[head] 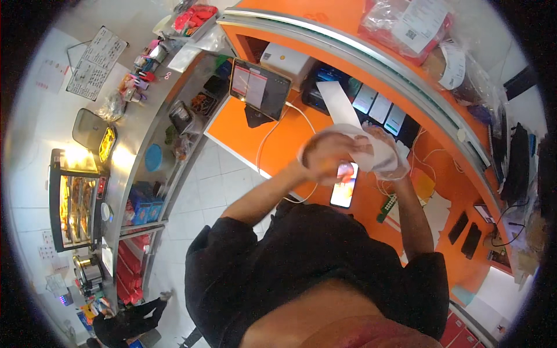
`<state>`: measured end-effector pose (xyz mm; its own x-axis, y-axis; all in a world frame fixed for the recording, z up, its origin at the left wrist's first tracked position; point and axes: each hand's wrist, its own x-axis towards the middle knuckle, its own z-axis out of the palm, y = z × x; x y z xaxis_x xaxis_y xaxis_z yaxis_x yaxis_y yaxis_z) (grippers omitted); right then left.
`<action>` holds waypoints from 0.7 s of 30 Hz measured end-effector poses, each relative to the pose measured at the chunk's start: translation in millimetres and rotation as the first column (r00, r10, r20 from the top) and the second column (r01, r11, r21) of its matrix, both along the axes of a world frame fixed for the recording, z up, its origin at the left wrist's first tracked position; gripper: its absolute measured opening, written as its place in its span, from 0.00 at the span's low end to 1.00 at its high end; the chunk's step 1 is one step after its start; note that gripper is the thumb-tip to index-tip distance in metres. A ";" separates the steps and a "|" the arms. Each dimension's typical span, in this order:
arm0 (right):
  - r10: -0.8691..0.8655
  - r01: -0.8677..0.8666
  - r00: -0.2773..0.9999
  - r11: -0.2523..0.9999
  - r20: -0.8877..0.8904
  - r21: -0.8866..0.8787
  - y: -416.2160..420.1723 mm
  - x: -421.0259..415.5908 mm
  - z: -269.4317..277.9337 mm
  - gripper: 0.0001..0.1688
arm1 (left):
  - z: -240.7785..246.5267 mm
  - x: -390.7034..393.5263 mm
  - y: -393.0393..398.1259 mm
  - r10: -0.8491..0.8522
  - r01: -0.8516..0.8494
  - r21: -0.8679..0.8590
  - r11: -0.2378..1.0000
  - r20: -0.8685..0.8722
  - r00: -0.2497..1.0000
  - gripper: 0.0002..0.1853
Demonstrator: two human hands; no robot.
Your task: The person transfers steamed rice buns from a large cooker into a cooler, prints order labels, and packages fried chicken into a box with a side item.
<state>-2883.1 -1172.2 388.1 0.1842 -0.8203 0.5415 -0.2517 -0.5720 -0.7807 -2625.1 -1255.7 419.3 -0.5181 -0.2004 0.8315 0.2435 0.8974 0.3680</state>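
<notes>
A long white paper strip runs from above the orange counter down to both hands, its lower part curled or bunched between them. My left hand is motion-blurred, with its fingers at the paper; its exact hold cannot be made out. Around my right hand is a clear plastic glove or film, and it holds the bunched paper from the right. Just below my hands, a lit smartphone lies on the counter.
Behind the hands stand a tablet, a white boxy device and several lit phones. A white cable loops over the counter edge. At left are a steel shelf unit and a lit food warmer. Another person is at lower left.
</notes>
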 end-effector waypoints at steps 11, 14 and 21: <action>0.021 0.119 0.602 0.986 -0.798 0.116 25.4 -57.3 17.8 0.27 | -147.8 -107.6 -211.8 0.634 -0.440 -0.484 0.757 0.706 0.315 0.32; 0.047 0.138 0.607 0.977 -0.793 0.164 24.3 -60.6 0.2 0.30 | -152.3 -110.2 -223.8 0.642 -0.415 -0.518 0.748 0.723 0.255 0.32; 0.270 0.257 0.322 0.897 -0.907 0.359 60.4 -42.8 29.4 0.31 | -133.4 -102.8 -212.2 0.568 -0.442 -0.425 0.790 0.778 0.267 0.39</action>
